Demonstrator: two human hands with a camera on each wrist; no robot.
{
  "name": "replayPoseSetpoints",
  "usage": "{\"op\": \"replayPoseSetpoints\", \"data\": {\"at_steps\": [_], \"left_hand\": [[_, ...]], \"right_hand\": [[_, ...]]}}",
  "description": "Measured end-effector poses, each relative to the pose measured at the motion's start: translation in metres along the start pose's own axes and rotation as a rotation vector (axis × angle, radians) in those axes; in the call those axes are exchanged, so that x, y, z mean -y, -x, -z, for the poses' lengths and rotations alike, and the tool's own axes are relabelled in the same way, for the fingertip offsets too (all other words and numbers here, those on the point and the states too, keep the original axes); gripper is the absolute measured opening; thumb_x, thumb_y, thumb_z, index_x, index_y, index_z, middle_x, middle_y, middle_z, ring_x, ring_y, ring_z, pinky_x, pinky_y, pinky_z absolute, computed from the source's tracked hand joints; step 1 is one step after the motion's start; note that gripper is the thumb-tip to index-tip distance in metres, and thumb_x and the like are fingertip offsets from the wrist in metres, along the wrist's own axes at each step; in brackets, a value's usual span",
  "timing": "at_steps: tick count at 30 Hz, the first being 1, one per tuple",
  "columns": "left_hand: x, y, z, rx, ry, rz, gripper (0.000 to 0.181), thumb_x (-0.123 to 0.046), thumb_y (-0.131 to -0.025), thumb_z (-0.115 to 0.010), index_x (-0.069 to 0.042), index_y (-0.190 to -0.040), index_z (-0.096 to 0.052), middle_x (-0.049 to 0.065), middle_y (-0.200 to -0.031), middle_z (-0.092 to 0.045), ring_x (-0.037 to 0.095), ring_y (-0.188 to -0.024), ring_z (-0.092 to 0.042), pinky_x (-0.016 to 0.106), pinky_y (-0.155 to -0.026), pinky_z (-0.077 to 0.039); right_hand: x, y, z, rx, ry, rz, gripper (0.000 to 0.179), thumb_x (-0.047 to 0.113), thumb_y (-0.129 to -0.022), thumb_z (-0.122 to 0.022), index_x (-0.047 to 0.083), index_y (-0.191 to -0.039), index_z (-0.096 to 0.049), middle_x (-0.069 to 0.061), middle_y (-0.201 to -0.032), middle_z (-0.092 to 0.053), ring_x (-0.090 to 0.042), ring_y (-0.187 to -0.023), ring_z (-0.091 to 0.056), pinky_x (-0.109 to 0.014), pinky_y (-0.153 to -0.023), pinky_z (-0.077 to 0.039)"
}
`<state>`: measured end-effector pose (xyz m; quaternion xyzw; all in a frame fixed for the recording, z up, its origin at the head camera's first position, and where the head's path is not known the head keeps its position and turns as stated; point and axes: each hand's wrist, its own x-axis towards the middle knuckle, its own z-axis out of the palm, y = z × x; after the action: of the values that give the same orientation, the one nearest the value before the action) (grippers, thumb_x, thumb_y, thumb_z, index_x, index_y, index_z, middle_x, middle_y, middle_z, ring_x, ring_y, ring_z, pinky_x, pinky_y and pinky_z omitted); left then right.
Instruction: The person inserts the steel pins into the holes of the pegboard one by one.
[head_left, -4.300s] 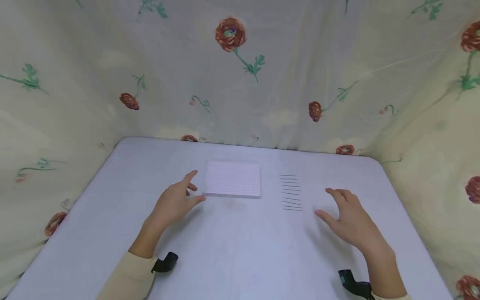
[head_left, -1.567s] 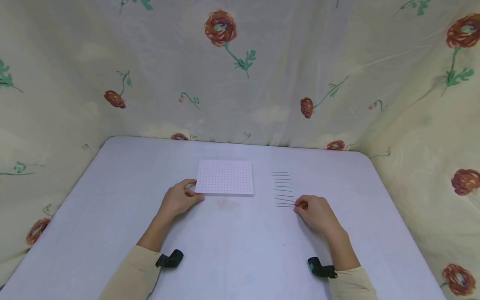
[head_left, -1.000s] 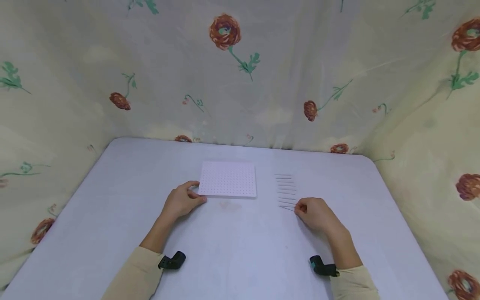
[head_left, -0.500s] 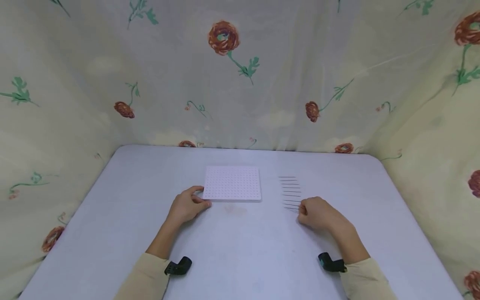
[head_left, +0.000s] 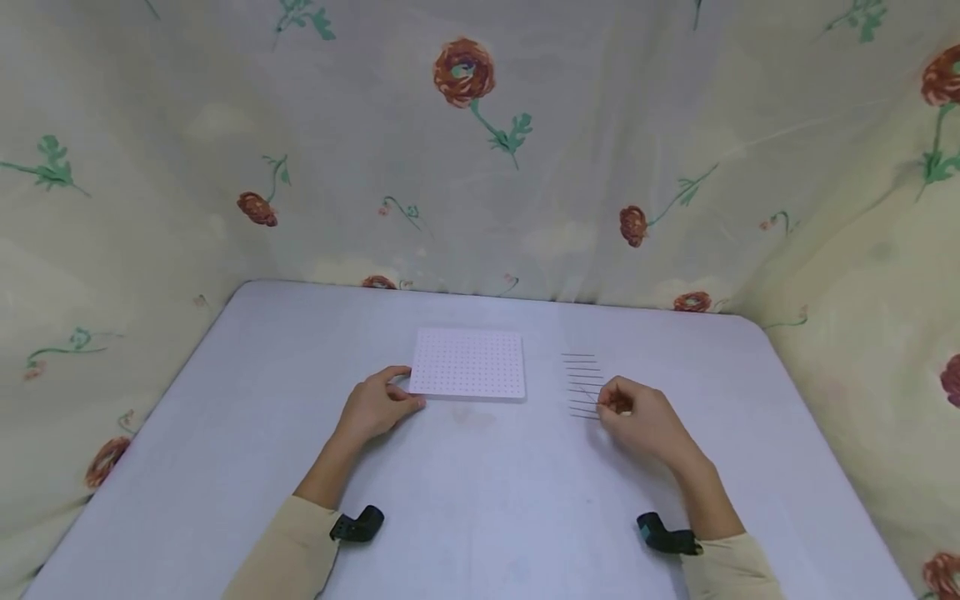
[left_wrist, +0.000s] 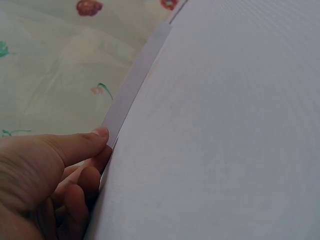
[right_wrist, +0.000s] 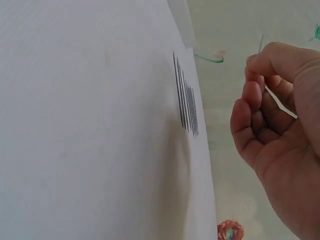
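Observation:
A white board with rows of small holes (head_left: 468, 363) lies flat on the white table. My left hand (head_left: 377, 406) grips its near left corner, thumb on the front edge and index finger on the left side; the left wrist view shows the thumb (left_wrist: 82, 145) against the board's edge (left_wrist: 135, 80). My right hand (head_left: 647, 419) pinches one end of a thin needle-like rod (head_left: 589, 395) between thumb and index finger, raised off the table. In the right wrist view the rod (right_wrist: 261, 43) sticks up past the fingertips, its other fingers curled.
Right of the board lies a column of several thin dark rods (head_left: 582, 369), roughly parallel, close to my right fingertips. Flowered cloth (head_left: 555, 167) hangs behind and beside the table (head_left: 480, 500). A black wrist camera (head_left: 358, 525) sits on each sleeve.
From hovering relaxed, my left hand has come to the board's corner. My right hand has moved left to the nearest rod, pinched it and lifted it from the table.

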<state>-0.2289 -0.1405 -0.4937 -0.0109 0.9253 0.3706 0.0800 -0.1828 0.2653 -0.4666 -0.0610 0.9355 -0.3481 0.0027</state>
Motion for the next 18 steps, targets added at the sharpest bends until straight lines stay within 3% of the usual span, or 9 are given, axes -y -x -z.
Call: {"op": "replayPoseSetpoints", "data": {"at_steps": [6, 12, 18], "left_hand": [[0.0, 0.0, 0.0, -0.007, 0.008, 0.0, 0.065, -0.032, -0.087, -0.082, -0.012, -0.143, -0.057, 0.005, -0.094, -0.078, 0.017, -0.074, -0.064, 0.027, -0.062, -0.043], [-0.001, 0.0, -0.001, -0.02, 0.004, -0.007, 0.063, -0.031, -0.087, -0.081, -0.012, -0.142, -0.058, 0.004, -0.094, -0.078, 0.017, -0.074, -0.063, 0.027, -0.062, -0.043], [-0.002, 0.003, 0.0, -0.029, 0.0, -0.01, 0.062, -0.031, -0.087, -0.081, -0.012, -0.141, -0.059, 0.004, -0.095, -0.078, 0.018, -0.078, -0.065, 0.029, -0.065, -0.044]], "right_hand": [[0.009, -0.003, -0.002, -0.018, -0.081, -0.012, 0.016, 0.017, -0.098, -0.065, 0.008, -0.109, -0.074, -0.005, -0.1, -0.074, -0.018, -0.091, -0.064, -0.025, -0.077, -0.05], [0.018, -0.009, -0.002, -0.056, -0.094, -0.053, 0.02, 0.024, -0.099, -0.067, 0.008, -0.108, -0.075, -0.009, -0.104, -0.076, -0.021, -0.091, -0.063, -0.025, -0.072, -0.051], [0.027, -0.015, -0.008, -0.042, -0.157, -0.071, 0.029, 0.036, -0.098, -0.069, 0.008, -0.107, -0.075, -0.012, -0.106, -0.076, -0.021, -0.092, -0.064, -0.027, -0.074, -0.052]]}}
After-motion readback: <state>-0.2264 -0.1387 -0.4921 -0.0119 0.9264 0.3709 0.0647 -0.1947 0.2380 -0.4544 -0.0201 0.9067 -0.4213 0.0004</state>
